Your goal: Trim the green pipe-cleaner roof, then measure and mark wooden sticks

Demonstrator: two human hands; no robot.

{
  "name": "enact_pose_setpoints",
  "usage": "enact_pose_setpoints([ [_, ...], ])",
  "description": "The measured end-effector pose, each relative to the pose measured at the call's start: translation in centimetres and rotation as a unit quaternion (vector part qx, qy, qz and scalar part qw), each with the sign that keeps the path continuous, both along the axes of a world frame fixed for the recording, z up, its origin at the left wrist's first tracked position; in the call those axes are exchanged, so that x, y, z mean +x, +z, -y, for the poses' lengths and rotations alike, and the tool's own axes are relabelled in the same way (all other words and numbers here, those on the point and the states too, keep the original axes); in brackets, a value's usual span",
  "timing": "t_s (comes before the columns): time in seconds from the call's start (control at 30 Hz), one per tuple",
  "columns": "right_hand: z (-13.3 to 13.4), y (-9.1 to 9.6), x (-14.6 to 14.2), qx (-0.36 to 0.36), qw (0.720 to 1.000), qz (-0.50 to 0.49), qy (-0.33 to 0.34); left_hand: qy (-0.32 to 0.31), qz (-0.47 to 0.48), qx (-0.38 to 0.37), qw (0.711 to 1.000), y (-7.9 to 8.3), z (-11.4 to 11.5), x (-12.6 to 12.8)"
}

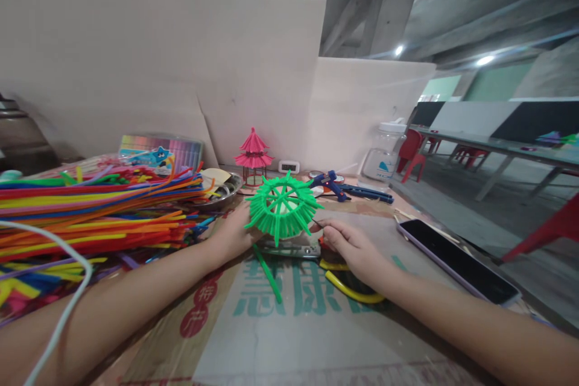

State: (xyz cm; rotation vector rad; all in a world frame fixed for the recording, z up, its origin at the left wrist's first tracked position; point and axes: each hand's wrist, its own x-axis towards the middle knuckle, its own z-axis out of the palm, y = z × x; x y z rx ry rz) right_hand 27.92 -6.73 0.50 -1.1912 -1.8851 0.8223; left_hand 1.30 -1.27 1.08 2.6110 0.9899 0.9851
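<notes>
A round green pipe-cleaner frame (283, 210) with spokes stands on the cardboard sheet (289, 325) in the middle. My left hand (233, 234) grips its left side, fingers hidden behind it. My right hand (350, 247) is closed in a pinch on the frame's lower right edge. A loose green pipe cleaner (268, 272) lies on the cardboard below the frame. A yellow-handled tool (350, 292) lies under my right wrist.
A big heap of coloured pipe cleaners (90, 211) fills the left. Behind stand a pink pagoda model (253, 157), a metal dish (221, 190), a blue glue gun (335, 186) and a plastic jar (384, 154). A phone (456, 260) lies at right near the table edge.
</notes>
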Motion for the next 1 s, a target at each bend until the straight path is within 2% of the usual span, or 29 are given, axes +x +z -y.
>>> enact_pose_setpoints([
  [0.13, -0.05, 0.26, -0.02, 0.014, 1.0, -0.013, -0.023, -0.014, -0.023, 0.046, 0.999, 0.53, 0.41, 0.24],
  [0.23, -0.11, 0.29, -0.02, 0.005, 0.999, -0.026, -0.04, -0.013, -0.036, 0.054, 0.998, 0.8, 0.62, 0.32],
  [0.5, -0.14, 0.24, -0.03, 0.032, 0.998, -0.04, -0.021, 0.023, -0.064, 0.048, 0.997, -0.13, 0.25, -0.42],
  [0.7, -0.15, 0.21, 0.1, 0.022, 0.999, -0.03, -0.007, 0.007, -0.06, 0.081, 0.995, 0.15, 0.41, -0.23],
  [1.0, -0.05, 0.41, -0.01, 0.003, 1.0, -0.01, -0.018, -0.004, -0.046, 0.07, 0.997, 0.44, 0.46, 0.13],
])
